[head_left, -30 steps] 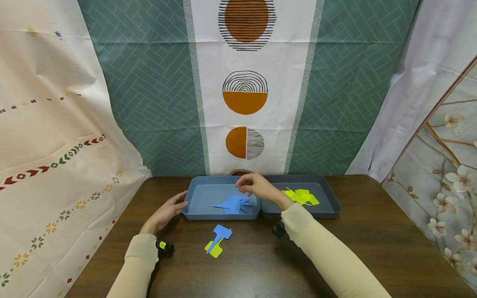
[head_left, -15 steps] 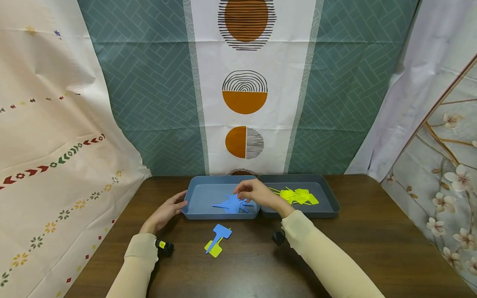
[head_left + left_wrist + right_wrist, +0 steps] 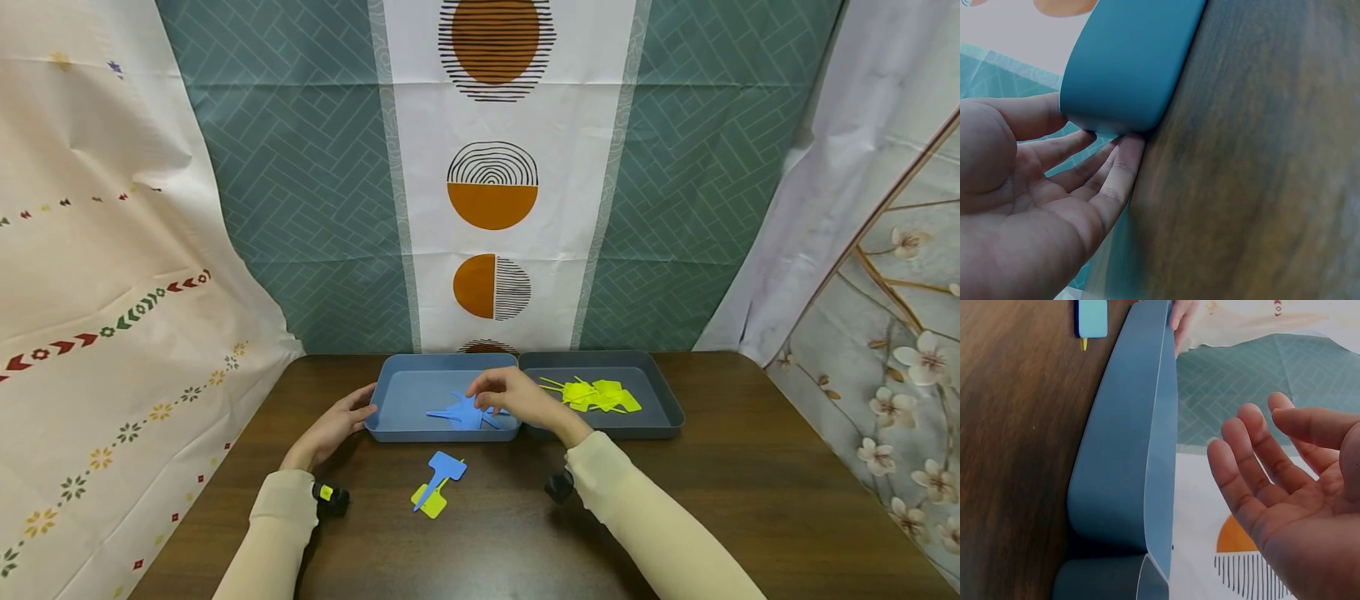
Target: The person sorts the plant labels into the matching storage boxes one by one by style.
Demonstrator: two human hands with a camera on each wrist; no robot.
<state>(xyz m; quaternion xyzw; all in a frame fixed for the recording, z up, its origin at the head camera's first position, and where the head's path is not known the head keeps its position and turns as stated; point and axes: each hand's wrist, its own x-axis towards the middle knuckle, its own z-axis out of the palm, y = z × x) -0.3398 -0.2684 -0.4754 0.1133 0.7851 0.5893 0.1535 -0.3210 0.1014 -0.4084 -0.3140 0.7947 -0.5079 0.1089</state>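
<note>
Blue T-shaped plant labels (image 3: 465, 414) lie heaped in the light blue tray (image 3: 397, 387). Over that heap hovers my right hand (image 3: 521, 398), partly covering it; the right wrist view shows its fingers (image 3: 1229, 465) loosely bent with nothing between them. At the tray's left end, my left hand (image 3: 333, 427) touches the outer wall, its fingertips (image 3: 1132, 147) low against the corner in the left wrist view. Yellow plant labels (image 3: 603, 395) are piled in the dark grey tray (image 3: 660, 417), right of the blue one.
In front of the blue tray, one blue plant label (image 3: 446, 467) lies across a yellow one (image 3: 432, 503) on the brown wooden table (image 3: 480, 558). The two trays stand side by side near the back edge. A patterned cloth (image 3: 315, 208) hangs behind them.
My right hand has come down and slightly left over the blue labels, uncovering more of the yellow pile. My left hand stays at the tray's end.
</note>
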